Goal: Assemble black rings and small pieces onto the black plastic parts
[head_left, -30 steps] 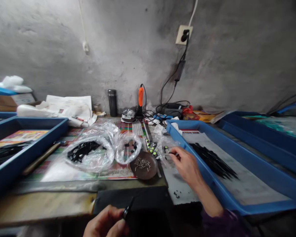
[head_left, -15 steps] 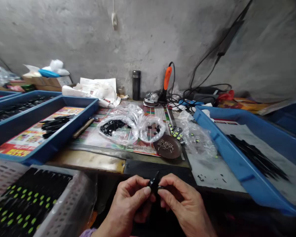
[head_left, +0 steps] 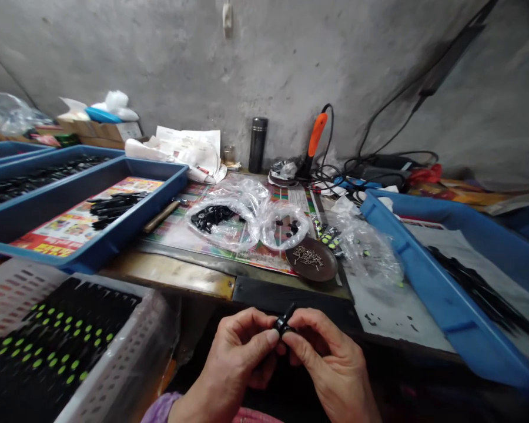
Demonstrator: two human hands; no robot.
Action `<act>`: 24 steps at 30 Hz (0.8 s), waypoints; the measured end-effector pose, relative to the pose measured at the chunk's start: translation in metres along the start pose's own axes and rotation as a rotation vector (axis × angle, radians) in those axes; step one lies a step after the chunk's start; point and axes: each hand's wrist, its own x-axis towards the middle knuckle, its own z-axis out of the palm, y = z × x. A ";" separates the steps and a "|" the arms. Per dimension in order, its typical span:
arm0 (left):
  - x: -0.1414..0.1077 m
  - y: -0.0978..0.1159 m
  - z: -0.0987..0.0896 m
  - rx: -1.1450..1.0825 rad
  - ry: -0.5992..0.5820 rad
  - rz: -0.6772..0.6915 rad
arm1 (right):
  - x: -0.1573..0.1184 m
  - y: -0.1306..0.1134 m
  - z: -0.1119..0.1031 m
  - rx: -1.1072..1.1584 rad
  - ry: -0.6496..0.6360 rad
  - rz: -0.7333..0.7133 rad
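Observation:
My left hand (head_left: 242, 346) pinches a small black part (head_left: 284, 323) between thumb and fingers, in front of the table's near edge. On the other side of the same part, my right hand (head_left: 324, 352) has its thumb and forefinger closed on it, the fingertips of both hands nearly touching. A thin black end sticks up from between them. Beyond the hands, a brown dish (head_left: 312, 271) holds many small metal screws or pins. Two clear plastic bags, a larger one (head_left: 223, 238) and a smaller one (head_left: 285, 241), lie open with black pieces inside.
Blue trays with black parts stand at left (head_left: 88, 258) and right (head_left: 405, 264). A white basket (head_left: 110, 352) at lower left holds black pieces with green ovals. Behind are a black flask (head_left: 258, 145), an orange-handled tool (head_left: 317, 135) and cables. A wooden-handled tool (head_left: 161, 217) lies beside the left tray.
The view has shifted, so the table things appear further right. My hands have come closer together, and my right fingertips are now against the black part.

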 end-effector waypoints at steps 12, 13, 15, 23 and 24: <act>0.001 -0.001 -0.004 0.022 -0.007 -0.010 | 0.003 0.008 0.005 0.076 0.012 0.044; 0.001 -0.001 -0.005 0.021 -0.012 -0.015 | 0.002 0.009 0.005 0.087 0.004 0.068; 0.001 -0.002 -0.006 0.016 -0.022 -0.024 | 0.000 0.011 0.005 0.108 -0.004 0.111; 0.002 -0.003 -0.008 -0.032 -0.057 -0.019 | 0.001 0.012 0.009 0.208 0.002 0.116; 0.002 -0.002 -0.009 -0.040 -0.061 -0.019 | 0.002 0.012 0.010 0.231 0.005 0.114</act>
